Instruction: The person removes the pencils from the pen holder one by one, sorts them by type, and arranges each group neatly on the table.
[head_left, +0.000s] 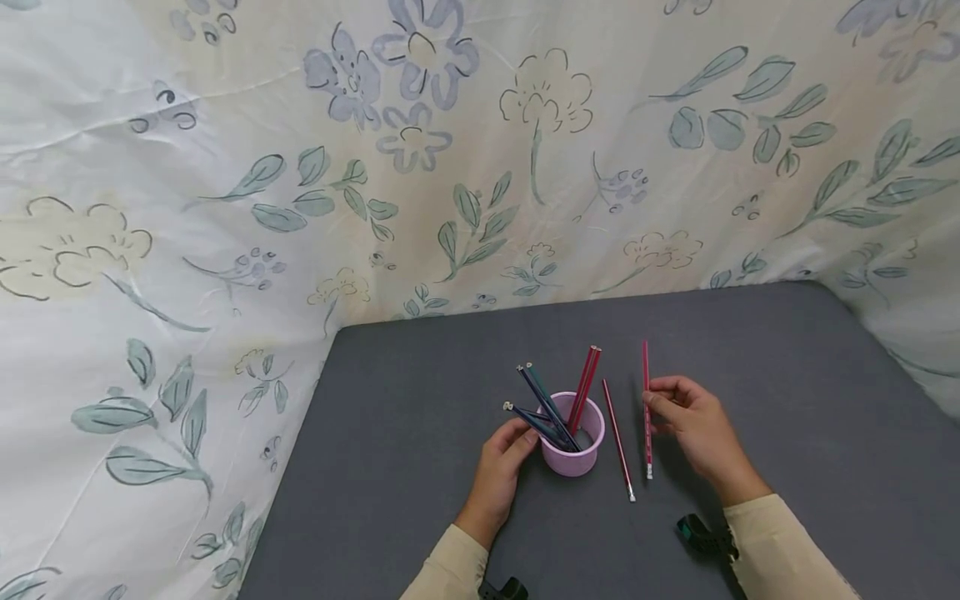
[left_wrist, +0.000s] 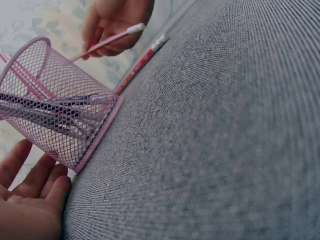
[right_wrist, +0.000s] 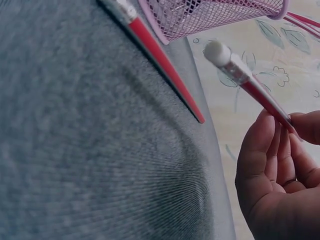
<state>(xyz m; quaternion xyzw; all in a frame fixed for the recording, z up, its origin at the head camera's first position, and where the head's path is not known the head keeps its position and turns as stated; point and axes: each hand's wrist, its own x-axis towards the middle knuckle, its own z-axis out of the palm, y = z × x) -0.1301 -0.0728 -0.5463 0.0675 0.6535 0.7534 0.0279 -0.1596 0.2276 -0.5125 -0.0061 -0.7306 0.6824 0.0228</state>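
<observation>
A pink mesh pencil cup (head_left: pixel 572 462) stands upright on the grey table, holding several dark pencils (head_left: pixel 542 390) and two red pencils (head_left: pixel 584 387). My left hand (head_left: pixel 501 467) is at the cup's left side, its relaxed fingers (left_wrist: pixel 37 175) right at the mesh near the base. Between thumb and fingertips, my right hand (head_left: pixel 693 425) pinches a red pencil (right_wrist: pixel 265 97) above the table, its white eraser end towards me. Another red pencil (head_left: pixel 618 442) lies on the cloth between the cup and the right hand, its eraser end also nearer me.
Grey ribbed cloth (head_left: pixel 420 375) covers the table. Behind it and along the left side hangs a pale curtain (head_left: pixel 420 208) printed with flowers and leaves. A black wrist strap (head_left: pixel 705 537) shows beside the right sleeve.
</observation>
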